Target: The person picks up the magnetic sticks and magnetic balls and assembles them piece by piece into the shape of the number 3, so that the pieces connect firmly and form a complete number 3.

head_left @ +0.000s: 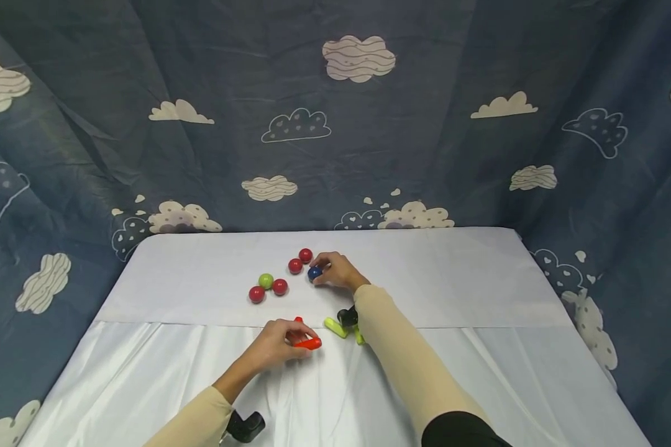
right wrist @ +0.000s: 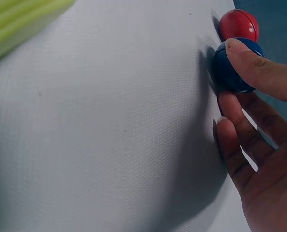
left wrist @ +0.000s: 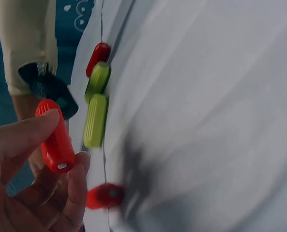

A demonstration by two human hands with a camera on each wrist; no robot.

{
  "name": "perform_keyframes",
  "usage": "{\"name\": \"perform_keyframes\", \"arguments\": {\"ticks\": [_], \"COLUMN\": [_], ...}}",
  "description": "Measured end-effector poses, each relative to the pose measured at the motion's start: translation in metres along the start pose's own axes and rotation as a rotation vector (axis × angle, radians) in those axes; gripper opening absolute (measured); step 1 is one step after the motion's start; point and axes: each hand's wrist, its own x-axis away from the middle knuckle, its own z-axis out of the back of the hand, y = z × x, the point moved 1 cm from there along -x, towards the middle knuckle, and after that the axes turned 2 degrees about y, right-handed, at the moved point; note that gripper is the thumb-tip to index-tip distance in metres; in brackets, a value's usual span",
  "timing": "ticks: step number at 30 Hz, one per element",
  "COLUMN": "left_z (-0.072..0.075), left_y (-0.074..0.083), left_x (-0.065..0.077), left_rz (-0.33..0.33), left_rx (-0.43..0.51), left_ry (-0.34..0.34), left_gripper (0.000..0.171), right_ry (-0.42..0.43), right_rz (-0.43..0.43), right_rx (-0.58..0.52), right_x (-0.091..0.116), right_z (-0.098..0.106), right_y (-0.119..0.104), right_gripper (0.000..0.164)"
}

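Framing my remote view, a dark blue cloud-print curtain [head_left: 229,62] hangs behind and on both sides of a white-covered table [head_left: 453,273]. Left to right on it, I count four red balls [head_left: 256,294] and one green ball [head_left: 265,281], then the left hand [head_left: 282,341], pinching a red cylinder [left wrist: 58,142] between thumb and fingertips; a second red cylinder [left wrist: 97,198] lies just beyond. Next, the right hand [head_left: 338,271] pinches the single blue ball [head_left: 314,273], close by the two rearmost red balls. Nearer the front lie two green cylinders [head_left: 335,327]; my left wrist view adds a third red cylinder [left wrist: 98,59] past them.
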Motion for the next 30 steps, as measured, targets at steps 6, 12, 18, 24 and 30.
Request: {"name": "perform_keyframes", "arguments": {"ticks": [6, 12, 18, 24, 30], "left_z": [-0.02, -0.034, -0.042, -0.049, -0.055], "left_y": [0.008, 0.009, 0.009, 0.01, 0.008], "left_x": [-0.005, -0.009, -0.015, -0.016, -0.016], "left_rz": [-0.012, -0.049, -0.11, -0.087, -0.091], "left_rx": [0.008, 0.005, -0.024, -0.032, -0.027], "left_ry": [-0.032, -0.056, -0.061, -0.092, -0.1], "left_gripper": [0.025, 0.021, 0.02, 0.02, 0.02], "right_ry": [0.009, 0.002, 0.001, -0.005, -0.017], "right_rz": [-0.005, 0.005, -0.006, -0.013, -0.028], "right_rx": [-0.001, -0.018, -0.019, -0.024, -0.024], "right_x": [0.002, 0.002, 0.0, -0.001, -0.001], "right_z": [0.001, 0.001, 0.001, 0.0, 0.0], "right_y": [0.001, -0.002, -0.003, -0.003, -0.001], "right_gripper": [0.033, 0.033, 0.032, 0.032, 0.032]}}
